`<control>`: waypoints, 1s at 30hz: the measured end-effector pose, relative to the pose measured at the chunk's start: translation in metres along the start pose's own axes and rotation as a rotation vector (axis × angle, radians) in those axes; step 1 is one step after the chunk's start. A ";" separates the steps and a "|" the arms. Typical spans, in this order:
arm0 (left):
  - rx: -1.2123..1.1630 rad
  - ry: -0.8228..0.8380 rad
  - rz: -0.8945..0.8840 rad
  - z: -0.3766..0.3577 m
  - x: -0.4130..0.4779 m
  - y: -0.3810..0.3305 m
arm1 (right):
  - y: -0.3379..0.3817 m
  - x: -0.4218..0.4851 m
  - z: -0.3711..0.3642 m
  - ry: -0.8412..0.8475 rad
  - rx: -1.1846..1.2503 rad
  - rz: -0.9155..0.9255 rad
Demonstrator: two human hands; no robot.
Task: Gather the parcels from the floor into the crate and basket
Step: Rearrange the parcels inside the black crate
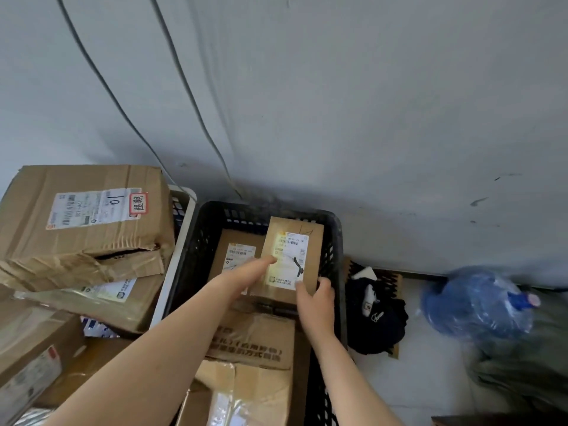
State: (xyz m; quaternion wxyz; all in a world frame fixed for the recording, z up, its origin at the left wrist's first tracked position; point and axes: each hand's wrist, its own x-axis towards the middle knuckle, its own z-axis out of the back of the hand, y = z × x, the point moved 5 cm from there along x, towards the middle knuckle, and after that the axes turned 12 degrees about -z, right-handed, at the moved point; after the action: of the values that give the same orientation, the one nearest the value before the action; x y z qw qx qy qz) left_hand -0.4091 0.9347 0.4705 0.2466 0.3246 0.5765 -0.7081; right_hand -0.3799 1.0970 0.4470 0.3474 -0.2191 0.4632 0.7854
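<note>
A black plastic crate [336, 241] stands against the wall and holds several cardboard parcels. A small brown parcel [310, 241] with a white label lies tilted at the crate's far right. My right hand [315, 302] grips its near edge. My left hand [246, 273] lies flat against its left side, fingers stretched out and touching the label. Another labelled parcel [238, 245] lies beside it on the left, partly under my left hand. A printed cardboard box [255, 342] fills the crate's near part.
A white basket [184, 216] at the left is piled with large cardboard boxes [83, 216]. More boxes [33, 358] lie at the lower left. Dark cloth [375, 318] and a blue water jug [476, 305] lie on the floor to the right. Two cables [196, 109] hang down the wall.
</note>
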 end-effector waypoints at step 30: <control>0.269 0.358 0.121 0.085 -0.133 0.060 | -0.038 -0.090 -0.055 0.539 0.513 -0.140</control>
State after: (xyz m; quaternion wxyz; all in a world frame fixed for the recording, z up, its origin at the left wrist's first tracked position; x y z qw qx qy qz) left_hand -0.2921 0.8353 0.5405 0.1370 0.5090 0.4910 -0.6936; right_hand -0.2911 1.0308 0.4590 0.3094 -0.3550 0.7034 0.5324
